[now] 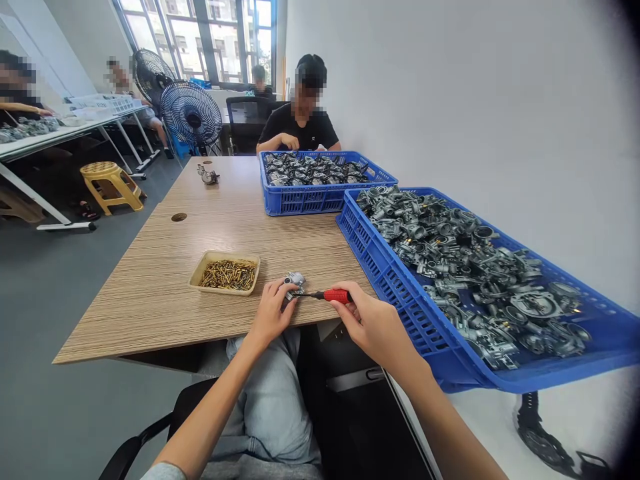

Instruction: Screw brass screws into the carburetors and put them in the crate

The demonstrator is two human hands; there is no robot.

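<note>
My left hand grips a small silver metal carburetor body at the near edge of the table, fingers closed around its side. In my right hand is a screwdriver with a red and black handle, held level. Its dark shaft points left and its tip meets the carburetor body; the exact contact spot is hidden by my left fingers. Just left of my left hand sits a shallow cream tray full of small brass parts.
A large blue crate heaped with metal carburetor bodies stands at my right. Behind it is another blue crate of similar parts, with a person seated beyond. One loose carburetor lies at the table's far left, near a round hole.
</note>
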